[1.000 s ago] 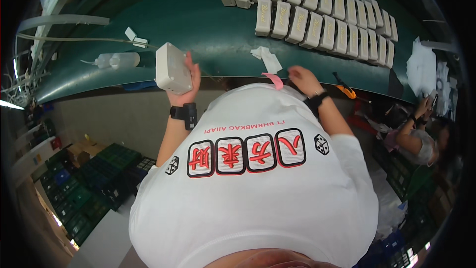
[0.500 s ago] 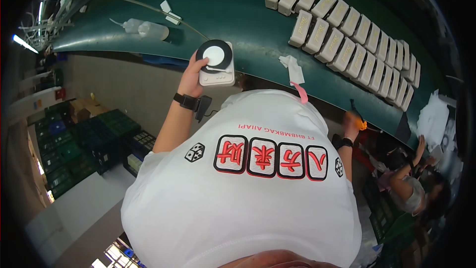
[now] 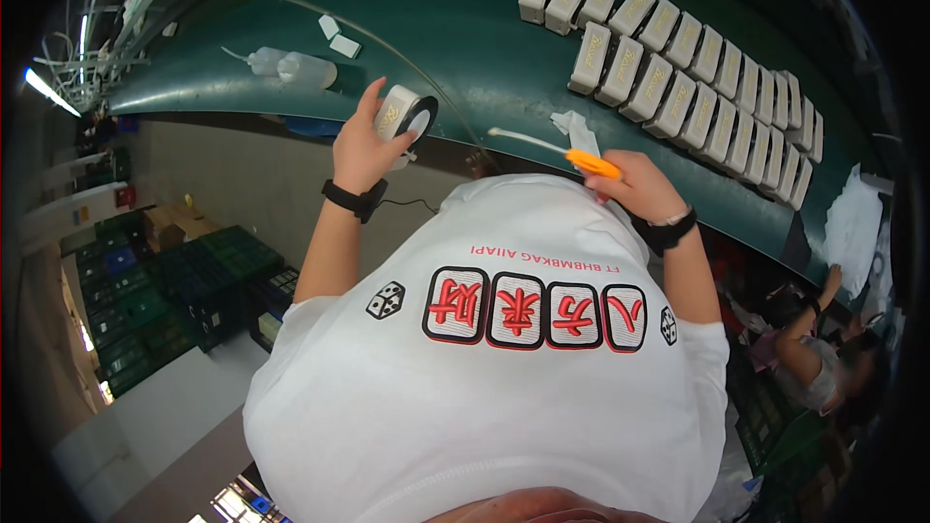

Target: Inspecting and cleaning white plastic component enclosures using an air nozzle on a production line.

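My left hand [image 3: 360, 153] grips a small white record-player-shaped device [image 3: 395, 112] at the table's front edge. The device is tilted, so its side with gold lettering shows and its black disc with a white centre faces right. My thumb lies by the disc. In my right hand [image 3: 647, 190] is an orange-handled tool [image 3: 593, 164], its slim pale shaft pointing left toward the device. A gap separates the tool's tip from the device. The exact kind of tool cannot be made out. Just behind the handle lies a crumpled white tissue [image 3: 580, 134].
Two rows of similar white devices [image 3: 647, 95] stand on the green table [image 3: 465, 29] at the right. Clear plastic bottles [image 3: 308, 70] and small white blocks [image 3: 345, 46] lie at the left. A thin cord arcs across the table. Another person [image 3: 809, 363] is at far right; crates [image 3: 208, 271] stand left.
My right hand has come from the far right to the middle with the orange-handled tool. My left hand has turned the device from face-up onto a tilt and shifted slightly left.
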Demonstrator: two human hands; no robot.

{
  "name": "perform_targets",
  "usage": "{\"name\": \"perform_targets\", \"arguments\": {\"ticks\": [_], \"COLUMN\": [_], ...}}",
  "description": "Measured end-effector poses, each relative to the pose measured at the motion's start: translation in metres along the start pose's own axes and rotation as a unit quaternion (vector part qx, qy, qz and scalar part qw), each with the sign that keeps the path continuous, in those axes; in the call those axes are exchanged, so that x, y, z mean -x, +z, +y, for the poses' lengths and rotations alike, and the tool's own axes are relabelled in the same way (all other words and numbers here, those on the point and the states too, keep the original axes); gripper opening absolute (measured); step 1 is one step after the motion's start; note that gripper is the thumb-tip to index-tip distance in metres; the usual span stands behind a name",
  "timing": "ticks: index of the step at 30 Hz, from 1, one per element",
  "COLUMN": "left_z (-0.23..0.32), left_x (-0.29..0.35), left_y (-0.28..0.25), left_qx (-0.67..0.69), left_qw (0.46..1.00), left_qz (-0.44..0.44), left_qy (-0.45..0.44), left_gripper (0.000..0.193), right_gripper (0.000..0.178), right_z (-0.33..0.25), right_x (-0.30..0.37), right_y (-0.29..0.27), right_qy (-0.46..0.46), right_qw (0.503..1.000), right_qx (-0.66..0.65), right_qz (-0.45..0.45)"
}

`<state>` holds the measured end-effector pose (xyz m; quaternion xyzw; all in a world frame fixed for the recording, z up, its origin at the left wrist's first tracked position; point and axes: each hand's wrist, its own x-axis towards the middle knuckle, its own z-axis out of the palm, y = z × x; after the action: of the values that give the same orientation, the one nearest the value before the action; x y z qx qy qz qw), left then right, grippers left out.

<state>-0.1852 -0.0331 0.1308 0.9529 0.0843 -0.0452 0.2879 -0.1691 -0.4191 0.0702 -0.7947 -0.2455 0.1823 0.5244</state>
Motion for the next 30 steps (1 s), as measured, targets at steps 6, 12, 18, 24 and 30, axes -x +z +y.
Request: {"name": "perform_targets", "arguments": {"ticks": [6, 12, 18, 24, 30], "left_z": [-0.004, -0.035, -0.035, 0.021, 0.081], "left_x": [0.005, 0.009, -0.009, -0.048, -0.101], "left_y": [-0.009, -0.015, 0.013, 0.059, 0.104], "left_qx": [-0.241, 0.013, 0.485, 0.502, 0.001], "left_qw": [0.967, 0.973, 0.833, 0.848, 0.984], "left_qz": [-0.064, -0.232, -0.225, -0.145, -0.058], "left_qy": [0.051, 0.002, -0.141, -0.092, 0.166], "left_gripper": [0.077, 0.061, 0.051, 0.054, 0.063], "right_gripper": [0.036, 0.036, 0.028, 0.026, 0.03], "right_z": [-0.033, -0.006, -0.007, 0.006, 0.003], "right_x": [-0.046, -0.042, -0.025, 0.011, 0.063], "right_y": [0.013, 0.016, 0.001, -0.007, -0.005], "right_qy": [0.181, 0.105, 0.208, 0.136, 0.146], "right_qw": [0.965, 0.985, 0.966, 0.979, 0.971], "right_qx": [0.069, 0.025, -0.049, -0.11, -0.188], "right_qz": [-0.177, -0.136, -0.143, -0.108, 0.035]}}
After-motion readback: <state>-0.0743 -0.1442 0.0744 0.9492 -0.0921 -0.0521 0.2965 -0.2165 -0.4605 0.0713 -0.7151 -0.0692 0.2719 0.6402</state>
